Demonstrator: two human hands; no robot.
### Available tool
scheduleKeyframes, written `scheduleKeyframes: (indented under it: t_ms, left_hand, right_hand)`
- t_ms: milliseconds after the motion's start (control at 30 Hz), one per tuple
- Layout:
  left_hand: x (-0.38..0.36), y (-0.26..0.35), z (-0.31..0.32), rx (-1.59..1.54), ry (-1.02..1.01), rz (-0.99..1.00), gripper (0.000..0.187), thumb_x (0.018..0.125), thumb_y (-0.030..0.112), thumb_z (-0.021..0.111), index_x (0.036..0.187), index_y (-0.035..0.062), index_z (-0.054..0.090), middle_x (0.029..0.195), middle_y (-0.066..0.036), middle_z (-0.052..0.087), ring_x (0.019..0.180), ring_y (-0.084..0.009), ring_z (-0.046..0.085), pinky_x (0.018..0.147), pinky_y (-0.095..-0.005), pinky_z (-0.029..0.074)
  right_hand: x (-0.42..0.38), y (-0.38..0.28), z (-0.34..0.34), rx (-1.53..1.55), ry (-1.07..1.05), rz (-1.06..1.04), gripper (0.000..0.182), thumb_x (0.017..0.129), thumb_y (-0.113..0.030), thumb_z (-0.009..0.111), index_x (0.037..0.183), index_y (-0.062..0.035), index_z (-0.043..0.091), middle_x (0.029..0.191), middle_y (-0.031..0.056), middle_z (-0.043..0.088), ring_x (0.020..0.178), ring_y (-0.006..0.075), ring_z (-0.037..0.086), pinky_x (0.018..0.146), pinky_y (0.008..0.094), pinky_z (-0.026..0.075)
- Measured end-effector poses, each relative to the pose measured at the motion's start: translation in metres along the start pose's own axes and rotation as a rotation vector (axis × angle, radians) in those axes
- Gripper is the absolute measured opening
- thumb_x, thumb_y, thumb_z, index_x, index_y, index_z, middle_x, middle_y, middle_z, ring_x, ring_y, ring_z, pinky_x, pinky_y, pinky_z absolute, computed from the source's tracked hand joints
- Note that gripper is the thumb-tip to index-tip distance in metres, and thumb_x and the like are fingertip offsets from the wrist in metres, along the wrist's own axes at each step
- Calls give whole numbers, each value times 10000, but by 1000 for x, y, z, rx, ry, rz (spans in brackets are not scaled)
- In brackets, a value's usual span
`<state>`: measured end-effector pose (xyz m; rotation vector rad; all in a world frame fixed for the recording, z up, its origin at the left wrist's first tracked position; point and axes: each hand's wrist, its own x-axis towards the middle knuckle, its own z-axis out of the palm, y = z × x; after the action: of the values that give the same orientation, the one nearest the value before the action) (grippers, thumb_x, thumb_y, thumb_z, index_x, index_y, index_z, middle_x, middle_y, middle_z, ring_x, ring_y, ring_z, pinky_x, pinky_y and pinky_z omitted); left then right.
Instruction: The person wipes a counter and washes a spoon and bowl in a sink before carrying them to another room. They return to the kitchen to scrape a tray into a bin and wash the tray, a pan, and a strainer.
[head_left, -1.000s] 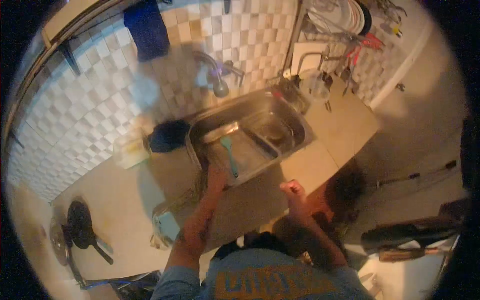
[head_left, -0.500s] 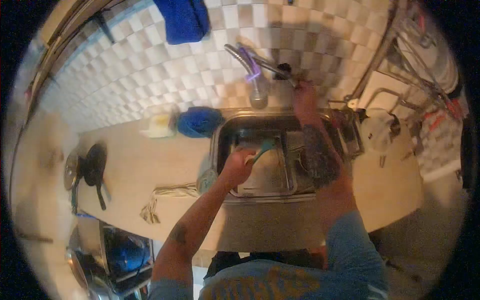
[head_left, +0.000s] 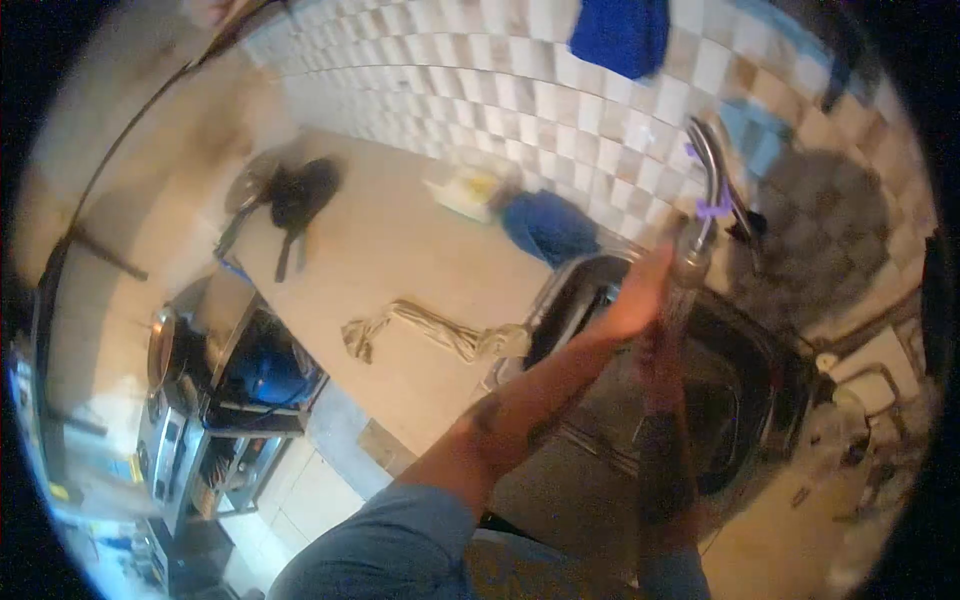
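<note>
My left hand (head_left: pixel 643 297) is raised over the sink, close beside the spray head of the faucet (head_left: pixel 692 240). Its fingers look stretched out, and I see nothing held in it. Just below it is my right hand (head_left: pixel 652 352), blurred and partly covered, so its fingers cannot be made out. Water seems to fall from the spray head over the hands. Beneath both arms lies the dark metal sink (head_left: pixel 745 360), its contents hard to make out.
A wrinkled cloth (head_left: pixel 430 330) lies on the counter (head_left: pixel 400 220) left of the sink. Behind it are a blue cloth or bowl-like item (head_left: pixel 548 225) and a yellow-white packet (head_left: pixel 470 190). Dark pans (head_left: pixel 305 195) stand far left. A blue cloth (head_left: pixel 622 35) hangs on the tiled wall.
The view has swung left and tilted. My left hand has left the basin and the teal-handled tool for the faucet. My right hand has come down from the faucet lever to beside my left.
</note>
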<state>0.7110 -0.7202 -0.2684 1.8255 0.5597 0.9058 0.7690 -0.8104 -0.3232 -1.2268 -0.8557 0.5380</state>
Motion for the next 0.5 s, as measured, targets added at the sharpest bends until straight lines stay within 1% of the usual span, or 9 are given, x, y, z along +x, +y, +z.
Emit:
scheduleKeyframes:
  t_ms: [33, 100, 167, 200, 267, 300, 400, 467, 500]
  left_hand:
    - [-4, -38, 16, 149, 41, 18, 466, 994, 330, 377, 1294, -7, 497, 1282, -220, 542, 1168, -322, 518, 993, -382, 381]
    - [11, -116, 54, 120, -11, -129, 415, 952, 277, 445, 1287, 41, 512, 1257, -224, 544, 1076, -333, 565, 894, -395, 444]
    - [40, -149, 66, 96, -260, -253, 384, 924, 206, 490, 1270, 41, 512, 1247, -197, 558, 1059, -305, 578, 869, -401, 461]
    - [54, -159, 70, 242, -406, -231, 376, 916, 171, 498, 1264, 30, 509, 1242, -177, 566, 1057, -280, 579, 874, -401, 462]
    - [51, -157, 71, 299, -411, -178, 363, 897, 131, 513, 1241, 16, 514, 1192, -171, 580, 1039, -274, 584, 873, -414, 464]
    - [39, -147, 79, 217, -267, -139, 355, 887, 126, 519, 1224, 13, 522, 1148, -184, 586, 1022, -292, 588, 866, -427, 465]
    - [13, -79, 106, -8, 166, 12, 333, 856, 111, 538, 1171, 4, 547, 1013, -226, 602, 972, -345, 600, 845, -467, 467]
    - [13, -29, 100, -18, 466, 148, 320, 851, 107, 538, 1152, 1, 553, 954, -244, 597, 939, -360, 600, 838, -483, 466]
    - [12, -11, 84, 55, 625, 232, 314, 856, 107, 533, 1151, 2, 552, 939, -248, 586, 922, -357, 596, 837, -485, 465]
  right_hand:
    - [3, -4, 3, -36, -4, -41, 360, 991, -227, 464, 1288, -25, 490, 1228, 113, 542, 1136, 224, 518, 996, 354, 414]
    - [11, -11, 8, -97, 0, -158, 353, 996, -233, 451, 1275, -23, 500, 1201, 111, 558, 1119, 227, 526, 988, 353, 415]
    - [17, -15, 12, -118, -1, -192, 348, 1000, -239, 437, 1263, -22, 511, 1175, 110, 575, 1103, 229, 534, 980, 353, 416]
    - [17, -13, 10, -132, 1, -197, 345, 998, -244, 442, 1254, -25, 515, 1161, 108, 576, 1088, 225, 533, 967, 351, 418]
    - [11, -4, 2, -91, -34, -79, 339, 994, -255, 450, 1238, -32, 522, 1132, 103, 577, 1058, 218, 531, 942, 347, 421]
    - [12, 1, 1, -82, -42, -46, 336, 992, -261, 454, 1230, -35, 525, 1118, 100, 577, 1043, 214, 531, 929, 345, 422]
    - [16, 4, 2, -70, -68, -21, 327, 986, -278, 467, 1205, -45, 536, 1076, 93, 578, 997, 203, 528, 891, 340, 426]
    - [19, 4, 1, -78, -79, -10, 322, 982, -289, 476, 1189, -52, 543, 1048, 88, 579, 967, 195, 526, 865, 336, 429]
    - [22, 4, -1, -83, -84, -12, 320, 980, -295, 480, 1181, -55, 546, 1034, 85, 579, 952, 191, 525, 853, 334, 430]
